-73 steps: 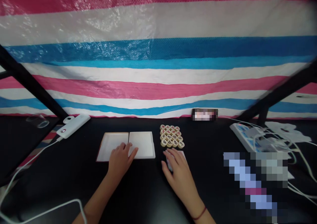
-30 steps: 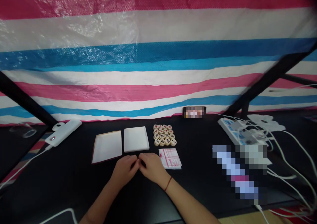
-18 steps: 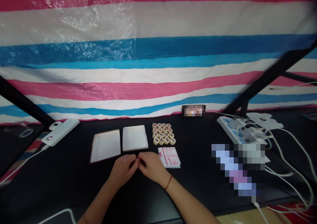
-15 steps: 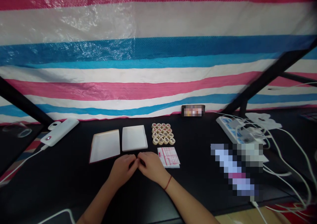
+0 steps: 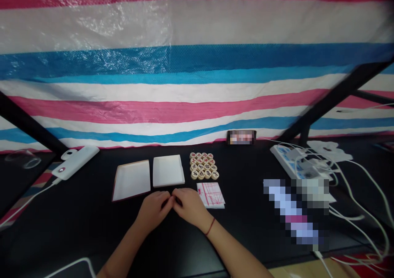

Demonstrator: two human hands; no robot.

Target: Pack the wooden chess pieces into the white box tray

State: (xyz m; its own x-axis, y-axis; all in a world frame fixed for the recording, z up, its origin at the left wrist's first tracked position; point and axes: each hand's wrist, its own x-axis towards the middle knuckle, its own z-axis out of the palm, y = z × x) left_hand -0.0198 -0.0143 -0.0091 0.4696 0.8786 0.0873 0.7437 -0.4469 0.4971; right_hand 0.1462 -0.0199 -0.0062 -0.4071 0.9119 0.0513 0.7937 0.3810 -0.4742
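Observation:
My left hand and my right hand rest side by side on the black table, fingertips touching, fingers curled, nothing visibly held. Just beyond them lie two shallow white box halves: the left half and the right half. A tidy block of round wooden chess pieces with red and black characters sits to the right of the box. A folded paper board with red lines lies next to my right hand.
A white power bank with a cable lies at the left. A power strip with white cables is at the right, next to a blurred object. A striped tarp hangs behind, with black frame bars on both sides.
My left hand came off the box and my right hand off the folded paper; both met in front of the box. The two box halves lie slightly apart. Since then nothing has moved.

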